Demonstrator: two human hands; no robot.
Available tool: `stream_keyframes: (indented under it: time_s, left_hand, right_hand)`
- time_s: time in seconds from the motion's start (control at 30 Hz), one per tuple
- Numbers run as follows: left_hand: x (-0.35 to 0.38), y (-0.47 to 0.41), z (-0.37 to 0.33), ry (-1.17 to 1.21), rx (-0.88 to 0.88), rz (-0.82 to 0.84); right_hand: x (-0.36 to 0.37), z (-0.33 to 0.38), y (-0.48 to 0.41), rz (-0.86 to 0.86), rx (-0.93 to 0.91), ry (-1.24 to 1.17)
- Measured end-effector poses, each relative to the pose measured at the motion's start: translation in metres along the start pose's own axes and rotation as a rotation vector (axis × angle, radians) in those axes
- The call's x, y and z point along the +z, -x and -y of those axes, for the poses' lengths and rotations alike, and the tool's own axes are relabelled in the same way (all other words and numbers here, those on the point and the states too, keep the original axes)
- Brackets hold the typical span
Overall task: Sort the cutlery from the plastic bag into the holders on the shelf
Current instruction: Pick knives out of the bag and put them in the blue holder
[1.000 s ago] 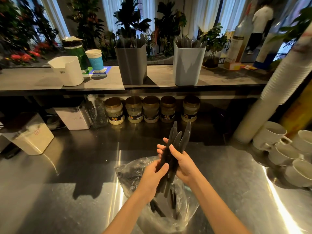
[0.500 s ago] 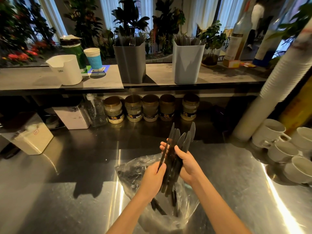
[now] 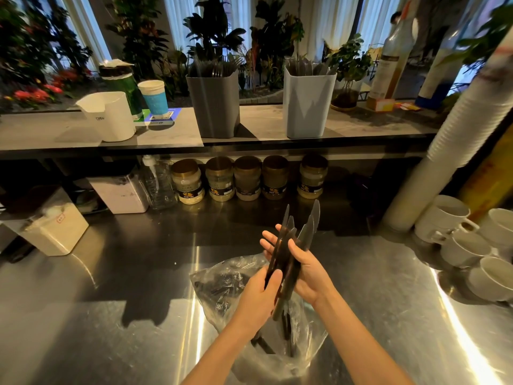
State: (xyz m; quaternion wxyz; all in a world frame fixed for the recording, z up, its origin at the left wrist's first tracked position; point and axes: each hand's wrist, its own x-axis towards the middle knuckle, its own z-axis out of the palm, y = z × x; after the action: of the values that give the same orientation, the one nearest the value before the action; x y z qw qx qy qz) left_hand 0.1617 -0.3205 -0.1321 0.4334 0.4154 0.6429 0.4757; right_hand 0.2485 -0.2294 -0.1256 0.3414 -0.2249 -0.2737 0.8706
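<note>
Head: both hands [image 3: 311, 271] round knives [image 3: 307, 234]

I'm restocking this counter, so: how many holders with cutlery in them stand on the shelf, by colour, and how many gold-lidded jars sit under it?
Dark grey holder: 1
Light grey holder: 1
Gold-lidded jars: 5
Total: 7

L hand [image 3: 256, 297] low, R hand [image 3: 308, 269] higher, both gripping.
</note>
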Motion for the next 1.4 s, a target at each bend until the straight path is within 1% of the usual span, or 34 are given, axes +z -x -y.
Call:
stream_keyframes:
  time_s: [0.07,0.17,0.2,0.3,0.43,0.47,0.57,0.67,0.77,0.83,0.87,0.9,0.93,0.97,1.03,1.07,1.13,1.2,1.27,1.4]
  left_hand:
    - [0.0,0.002,-0.001,0.034,0.007,-0.008]
    - [0.003,0.003,0.001,0.06,0.013,-0.053]
    - [0.004,0.003,0.001,0.069,0.019,-0.068]
    - [0.008,0.001,0.001,0.068,0.028,-0.11]
    - [0.01,-0.003,0.002,0.025,0.021,-0.163]
    - [0.011,-0.003,0.001,0.004,0.032,-0.164]
    - [0.013,-0.006,0.006,-0.101,0.044,-0.148]
    - [0.015,-0.008,0.011,-0.072,-0.016,-0.102]
    - [0.013,-0.007,0.01,0.042,-0.078,-0.06]
    - [0.009,-0.007,0.012,0.087,-0.104,-0.044]
    - [0.007,-0.006,0.013,0.098,-0.123,-0.059]
    - [0.007,-0.005,0.016,0.136,-0.168,-0.108]
    - [0.008,-0.004,0.018,0.228,-0.238,-0.176]
    - [0.01,-0.003,0.019,0.369,-0.321,-0.242]
    - [0.013,-0.001,0.014,0.704,-0.434,-0.315]
    - [0.015,-0.001,0.008,0.852,-0.453,-0.324]
    - [0.017,-0.004,-0.002,1.031,-0.436,-0.333]
    - [0.019,-0.011,-0.012,1.08,-0.422,-0.343]
    - [0.024,-0.016,-0.022,1.079,-0.439,-0.334]
    - [0.03,-0.021,-0.031,1.001,-0.535,-0.311]
  right_hand:
    - [-0.002,0.0,0.001,0.029,0.025,-0.008]
    - [-0.006,0.001,0.002,0.123,0.037,-0.175]
    - [-0.009,0.001,0.001,0.139,0.039,-0.187]
    - [-0.007,0.0,0.002,0.146,0.019,-0.058]
    - [-0.003,-0.002,0.003,0.079,-0.008,0.242]
    - [-0.002,-0.002,0.002,0.074,0.0,0.253]
    - [0.002,-0.005,0.0,0.053,0.019,0.153]
    - [-0.001,-0.01,-0.002,-0.007,-0.032,0.186]
    - [0.001,-0.011,-0.002,-0.053,-0.072,0.18]
    - [0.001,-0.01,-0.002,-0.113,-0.122,0.097]
    - [0.002,-0.008,-0.003,-0.152,-0.166,0.046]
    - [0.002,-0.006,-0.004,-0.197,-0.213,0.006]
    - [0.003,-0.003,-0.004,-0.242,-0.258,-0.024]
    - [0.005,0.001,-0.005,-0.282,-0.297,-0.049]
    - [0.01,0.007,-0.005,-0.332,-0.354,-0.084]
    - [0.013,0.009,-0.004,-0.344,-0.372,-0.083]
    - [0.019,0.008,-0.001,-0.348,-0.39,-0.047]
    - [0.023,0.003,0.003,-0.338,-0.401,-0.004]
    - [0.028,-0.002,0.007,-0.332,-0.399,0.031]
    - [0.031,-0.008,0.009,-0.322,-0.394,0.085]
